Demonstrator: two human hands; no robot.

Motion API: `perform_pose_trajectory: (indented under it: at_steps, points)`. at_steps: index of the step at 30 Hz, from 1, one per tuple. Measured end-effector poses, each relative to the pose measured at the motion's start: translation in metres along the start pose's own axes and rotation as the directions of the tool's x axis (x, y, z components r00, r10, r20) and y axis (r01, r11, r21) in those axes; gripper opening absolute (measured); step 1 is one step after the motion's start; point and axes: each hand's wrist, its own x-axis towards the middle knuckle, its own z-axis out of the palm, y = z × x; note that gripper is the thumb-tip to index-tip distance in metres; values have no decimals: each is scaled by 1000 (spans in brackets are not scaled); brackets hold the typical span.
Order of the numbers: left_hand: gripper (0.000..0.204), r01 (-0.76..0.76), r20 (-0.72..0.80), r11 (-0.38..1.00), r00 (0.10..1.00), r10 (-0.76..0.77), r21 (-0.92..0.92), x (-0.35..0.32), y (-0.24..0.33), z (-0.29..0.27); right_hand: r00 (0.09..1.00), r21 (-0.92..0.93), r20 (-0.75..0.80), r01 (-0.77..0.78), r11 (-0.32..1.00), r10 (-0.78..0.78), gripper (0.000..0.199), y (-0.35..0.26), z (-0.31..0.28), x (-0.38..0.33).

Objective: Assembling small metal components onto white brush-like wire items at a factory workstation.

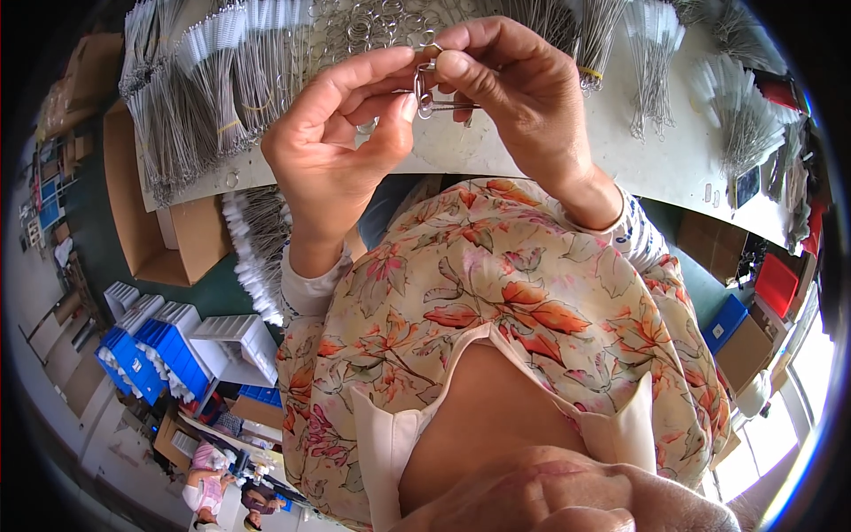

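Observation:
My two hands meet over the worktable's near side, raised above its edge. Small bent metal wire loops [422,84] sit between their fingertips. My left hand [341,124] is closed in a pinch, thumb and forefinger on the left side of the loops. On the other side my right hand [527,93] pinches the wire between thumb and fingers. A straight thin piece of wire runs from the loops toward the right palm. Fingers hide part of the wire, so how the loops join cannot be made out. Just beyond lies a pile of loose metal rings [372,25].
Bundles of thin wire brushes with white tips [213,80] cover the white table's [425,160] left; more bundles [651,66] lie right. A cardboard box [191,244] stands below left, near blue and white crates [168,350]. Other people [208,479] are far behind at lower left.

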Motion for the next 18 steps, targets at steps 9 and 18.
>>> perform_pose_trajectory:
  at_steps: [9,18]
  points:
    - [30,19,-60,1000,998,-18,7,1,-4,3,986,-186,30,166,968,-164,11,3,2,2]
    - [29,-108,-87,993,990,112,40,1,-9,6,994,-87,7,106,991,-106,12,0,0,-3]
